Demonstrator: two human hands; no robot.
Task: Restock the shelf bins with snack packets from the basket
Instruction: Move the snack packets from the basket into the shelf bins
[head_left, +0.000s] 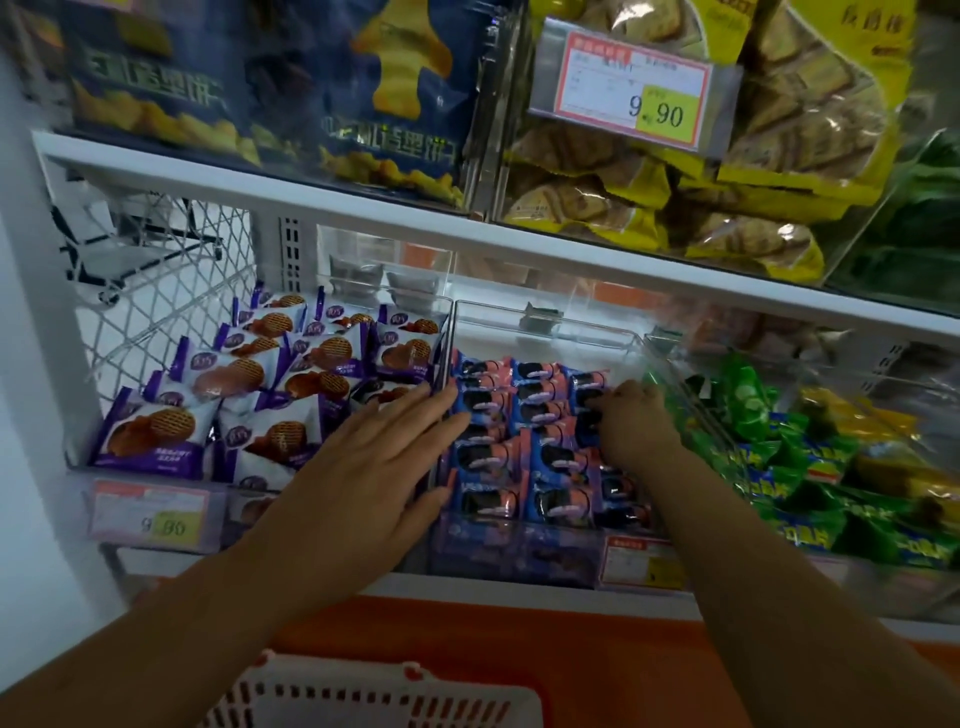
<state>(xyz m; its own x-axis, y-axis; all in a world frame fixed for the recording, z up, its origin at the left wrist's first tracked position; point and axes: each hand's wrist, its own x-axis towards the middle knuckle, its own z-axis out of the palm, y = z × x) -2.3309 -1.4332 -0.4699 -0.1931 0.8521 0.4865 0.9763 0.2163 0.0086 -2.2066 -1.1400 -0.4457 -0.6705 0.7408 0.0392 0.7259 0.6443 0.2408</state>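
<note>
Clear plastic forms the middle bin (597, 332) on the shelf (363, 202), where blue-and-pink snack packets (498, 452) are packed in rows. The left hand (358, 467) is laid flat, fingers spread and holding nothing, over the bin's left wall, probably to steady it. The right hand (631, 421) is curled among the packets at the right wall; whether one is gripped cannot be told. Purple waffle packets (270, 395) and green packets (779, 452) fill the neighbouring bins. The basket (374, 696) sits below the shelf's front edge.
</note>
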